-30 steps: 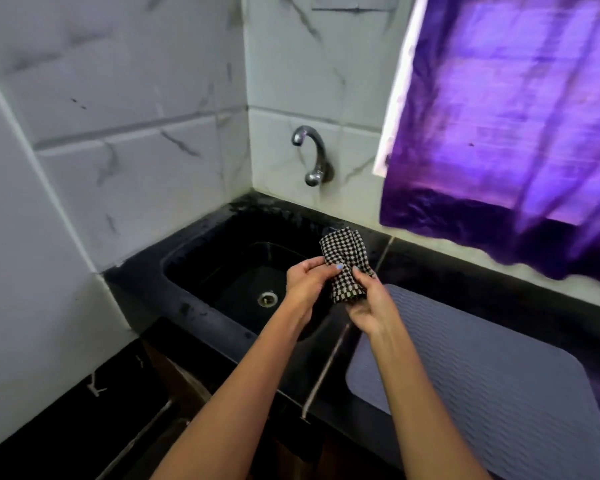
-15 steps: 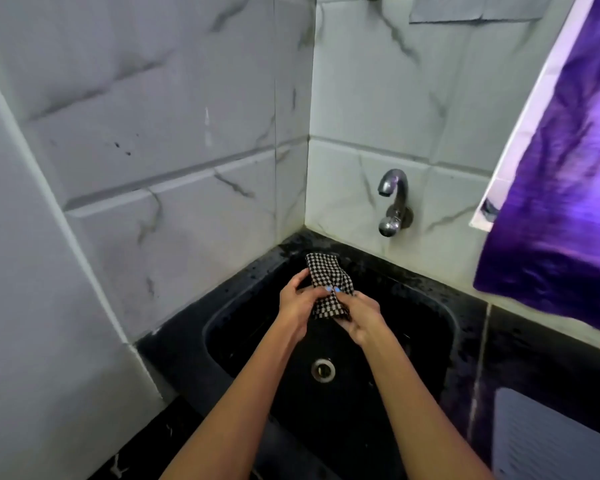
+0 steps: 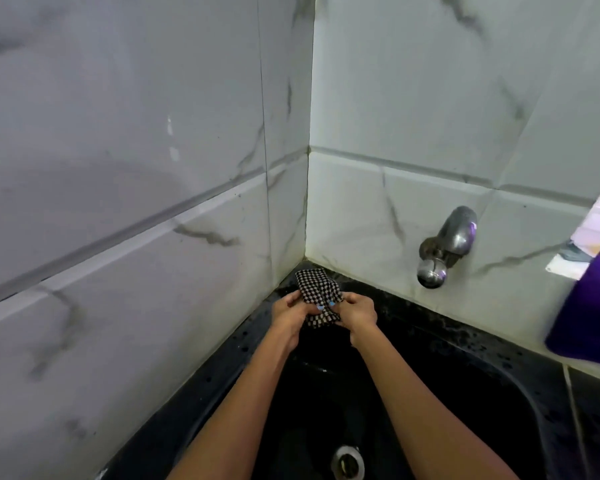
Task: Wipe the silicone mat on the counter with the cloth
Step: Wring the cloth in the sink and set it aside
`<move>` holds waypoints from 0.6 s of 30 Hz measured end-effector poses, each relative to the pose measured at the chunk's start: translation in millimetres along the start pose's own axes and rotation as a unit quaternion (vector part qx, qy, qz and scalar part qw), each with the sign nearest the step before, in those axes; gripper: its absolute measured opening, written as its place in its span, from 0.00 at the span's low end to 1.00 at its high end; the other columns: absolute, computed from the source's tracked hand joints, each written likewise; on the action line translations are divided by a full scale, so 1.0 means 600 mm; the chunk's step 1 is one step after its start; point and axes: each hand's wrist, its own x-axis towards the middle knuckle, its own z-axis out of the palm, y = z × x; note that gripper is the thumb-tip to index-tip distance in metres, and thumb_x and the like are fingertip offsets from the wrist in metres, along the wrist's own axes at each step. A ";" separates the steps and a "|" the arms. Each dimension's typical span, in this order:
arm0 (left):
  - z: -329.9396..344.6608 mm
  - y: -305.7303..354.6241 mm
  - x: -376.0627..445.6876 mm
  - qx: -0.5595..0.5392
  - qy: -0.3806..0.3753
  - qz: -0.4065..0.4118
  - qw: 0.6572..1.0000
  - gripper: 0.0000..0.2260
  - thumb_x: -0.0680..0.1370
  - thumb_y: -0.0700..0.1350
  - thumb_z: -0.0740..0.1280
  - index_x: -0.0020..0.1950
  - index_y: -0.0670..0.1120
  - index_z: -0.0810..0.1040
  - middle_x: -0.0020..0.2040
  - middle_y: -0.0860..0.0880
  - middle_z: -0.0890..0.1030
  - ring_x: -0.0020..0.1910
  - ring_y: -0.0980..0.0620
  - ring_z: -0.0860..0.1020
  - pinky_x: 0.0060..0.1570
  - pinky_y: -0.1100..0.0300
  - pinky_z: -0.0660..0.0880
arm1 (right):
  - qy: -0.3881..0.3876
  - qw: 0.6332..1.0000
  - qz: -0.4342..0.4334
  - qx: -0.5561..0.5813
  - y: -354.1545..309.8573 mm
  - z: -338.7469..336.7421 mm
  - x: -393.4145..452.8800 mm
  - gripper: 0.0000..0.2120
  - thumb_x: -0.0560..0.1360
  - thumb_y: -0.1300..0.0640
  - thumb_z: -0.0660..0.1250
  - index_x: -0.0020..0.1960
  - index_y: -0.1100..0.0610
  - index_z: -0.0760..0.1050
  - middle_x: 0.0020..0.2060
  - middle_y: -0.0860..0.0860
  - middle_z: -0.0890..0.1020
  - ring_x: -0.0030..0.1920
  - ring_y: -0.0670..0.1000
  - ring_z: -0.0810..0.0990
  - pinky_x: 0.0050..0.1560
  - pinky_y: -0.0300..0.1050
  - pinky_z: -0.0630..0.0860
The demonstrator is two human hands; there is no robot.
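Note:
A small black-and-white checked cloth [image 3: 316, 289] is bunched between both my hands above the back left corner of the black sink [image 3: 520, 393]. My left hand [image 3: 291, 315] grips its left side with curled fingers. My right hand [image 3: 357, 315] grips its right side, thumb on top. The upper end of the cloth sticks up past my fingers. The silicone mat is out of view.
A metal tap [image 3: 442, 249] juts from the tiled back wall to the right of my hands. The sink drain [image 3: 347, 462] lies near the bottom edge. A purple curtain [image 3: 589, 306] hangs at the right edge. Marble-look tiled walls [image 3: 136, 220] meet in the corner behind the cloth.
My view has swung left, away from the mat, which has left the frame. Both hands have carried the cloth from the sink's right edge to its back left corner.

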 end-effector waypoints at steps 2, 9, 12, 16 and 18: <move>0.005 0.001 0.048 0.014 0.017 0.001 1.000 0.28 0.67 0.26 0.70 0.66 0.37 0.71 0.59 0.37 0.80 0.53 0.43 0.80 0.58 0.48 0.76 | 0.047 0.998 -0.018 -0.036 -0.007 0.019 0.036 0.11 0.71 0.63 0.71 0.52 0.56 0.78 0.51 0.55 0.81 0.53 0.55 0.79 0.55 0.52 0.78; 0.028 0.000 0.178 0.113 0.075 0.083 0.987 0.29 0.67 0.29 0.74 0.66 0.36 0.70 0.58 0.33 0.78 0.57 0.38 0.78 0.60 0.44 0.75 | 0.067 0.977 -0.149 -0.138 -0.010 0.077 0.147 0.09 0.72 0.68 0.65 0.49 0.59 0.78 0.50 0.57 0.82 0.54 0.56 0.79 0.56 0.42 0.72; 0.028 -0.003 0.202 0.197 0.059 0.132 0.970 0.29 0.68 0.29 0.73 0.68 0.39 0.70 0.59 0.36 0.78 0.56 0.40 0.79 0.59 0.49 0.75 | 0.043 0.957 -0.217 -0.187 0.002 0.088 0.170 0.13 0.73 0.71 0.61 0.55 0.63 0.77 0.55 0.60 0.79 0.57 0.56 0.77 0.60 0.41 0.68; 0.030 -0.017 0.204 0.398 0.051 0.224 0.888 0.27 0.72 0.32 0.68 0.71 0.40 0.68 0.65 0.39 0.72 0.63 0.43 0.73 0.69 0.54 0.66 | -0.013 0.903 -0.283 -0.322 0.025 0.087 0.186 0.18 0.76 0.67 0.58 0.65 0.62 0.72 0.64 0.58 0.71 0.62 0.55 0.71 0.63 0.42 0.65; 0.034 -0.023 0.199 0.484 0.052 0.280 0.827 0.25 0.74 0.34 0.65 0.72 0.39 0.66 0.69 0.38 0.65 0.69 0.43 0.66 0.72 0.58 0.60 | -0.014 0.883 -0.287 -0.372 0.027 0.089 0.189 0.18 0.79 0.61 0.56 0.67 0.58 0.70 0.68 0.55 0.69 0.65 0.54 0.68 0.66 0.42 0.65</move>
